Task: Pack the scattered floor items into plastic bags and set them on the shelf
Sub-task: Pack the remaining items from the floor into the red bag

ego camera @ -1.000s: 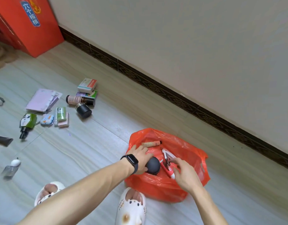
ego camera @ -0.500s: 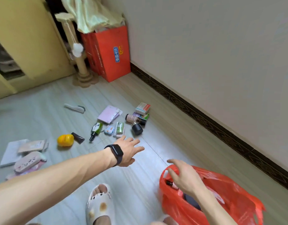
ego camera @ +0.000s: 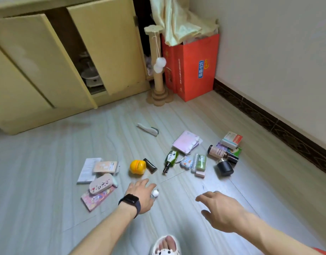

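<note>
Scattered items lie on the pale floor: a yellow round container (ego camera: 138, 167), a dark tube (ego camera: 150, 165), a green pump bottle (ego camera: 170, 159), a pink notebook (ego camera: 187, 142), a black jar (ego camera: 224, 168), a brown bottle (ego camera: 219, 152) and small boxes (ego camera: 232, 140). My left hand (ego camera: 140, 194), with a dark watch on its wrist, is down over a small clear bottle with a white cap (ego camera: 155, 193), with thumb and fingers closed around it. My right hand (ego camera: 221, 210) hovers open and holds nothing. Only a sliver of the red plastic bag (ego camera: 322, 252) shows at the bottom right.
A patterned pouch (ego camera: 101, 184), booklets (ego camera: 88, 170) and a white brush (ego camera: 148, 128) lie to the left. A yellow cabinet (ego camera: 107, 52) with doors ajar, a scratching post (ego camera: 157, 70) and a red box (ego camera: 195, 67) stand at the back. My slippered foot (ego camera: 166, 245) is below.
Both hands left the red bag. The view swung left to the scattered items. My left hand reached out and came down on the small clear bottle.
</note>
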{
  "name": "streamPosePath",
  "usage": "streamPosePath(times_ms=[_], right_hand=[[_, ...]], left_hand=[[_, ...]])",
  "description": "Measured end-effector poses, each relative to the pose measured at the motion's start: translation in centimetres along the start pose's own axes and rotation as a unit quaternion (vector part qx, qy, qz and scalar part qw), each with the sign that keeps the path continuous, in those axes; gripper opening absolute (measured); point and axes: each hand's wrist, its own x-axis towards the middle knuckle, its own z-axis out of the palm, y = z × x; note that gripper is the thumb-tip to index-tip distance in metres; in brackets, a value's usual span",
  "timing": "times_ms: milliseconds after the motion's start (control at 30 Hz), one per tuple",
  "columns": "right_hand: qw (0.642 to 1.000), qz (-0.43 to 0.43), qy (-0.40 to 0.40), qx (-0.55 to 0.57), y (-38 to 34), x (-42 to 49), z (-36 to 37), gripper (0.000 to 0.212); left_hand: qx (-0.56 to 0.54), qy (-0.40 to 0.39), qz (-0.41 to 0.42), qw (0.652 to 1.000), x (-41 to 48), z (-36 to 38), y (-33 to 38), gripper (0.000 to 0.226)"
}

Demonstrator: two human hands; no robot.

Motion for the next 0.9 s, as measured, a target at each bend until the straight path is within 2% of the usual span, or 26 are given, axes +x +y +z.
streamPosePath(times_ms=[100, 200, 267, 367, 467, 533, 600, 633, 700, 733, 800, 833, 900], right_hand=[[0.994, -0.041, -0.080, -0.066, -1.8, 4.2, 2.9, 0.042], [0.983, -0.065, -0.142, -0.101, -4.3, 8.4, 5.2, 0.037], [0.986, -0.097, -0.109, -0.078, -6.5, 11.4, 6.2, 0.036], [0.990, -0.138, -0.006, -0.011, -9.6, 15.7, 8.1, 0.052], [0.988, -0.150, -0.014, -0.041, -11.1, 18.7, 10.1, 0.070], [0.985, -0.159, -0.013, -0.060, -10.4, 19.4, 11.8, 0.070], [0.986, -0.156, 0.038, -0.042, -8.4, 18.6, 13.2, 0.056], [0.987, -0.147, 0.063, -0.033, -7.0, 17.8, 13.7, 0.053], [0.988, -0.115, 0.101, -0.022, -3.8, 15.8, 14.8, 0.060], [0.989, -0.098, 0.105, -0.027, -2.4, 14.6, 15.1, 0.067], [0.994, -0.067, 0.077, -0.045, -0.3, 12.2, 14.7, 0.075], [0.997, -0.051, 0.046, -0.034, 0.2, 11.3, 14.3, 0.073], [0.999, -0.013, -0.020, -0.021, 1.7, 9.4, 12.7, 0.061]], left_hand=[[-0.060, -0.049, -0.042, 0.996, 1.5, 4.4, -1.5, 0.066], [-0.089, -0.098, -0.084, 0.988, 1.6, 9.8, -2.8, 0.088], [-0.088, -0.128, -0.095, 0.983, 1.1, 13.2, -3.6, 0.100], [-0.086, -0.105, -0.095, 0.986, 0.4, 16.4, -4.2, 0.107], [-0.087, -0.094, -0.079, 0.989, 1.2, 16.7, -4.9, 0.109], [-0.067, -0.036, -0.040, 0.996, 2.0, 15.4, -5.8, 0.091], [-0.034, 0.070, 0.002, 0.997, 4.0, 13.2, -6.9, 0.061], [-0.020, 0.125, 0.006, 0.992, 5.5, 11.8, -7.4, 0.055], [-0.008, 0.197, -0.009, 0.980, 9.3, 8.5, -8.5, 0.063], [-0.007, 0.192, -0.019, 0.981, 11.3, 6.9, -9.1, 0.072], [-0.010, 0.114, -0.031, 0.993, 14.8, 4.5, -9.1, 0.082], [-0.014, 0.066, -0.043, 0.997, 15.7, 4.1, -8.9, 0.079], [-0.038, 0.025, -0.085, 0.995, 15.6, 4.2, -7.1, 0.063]])
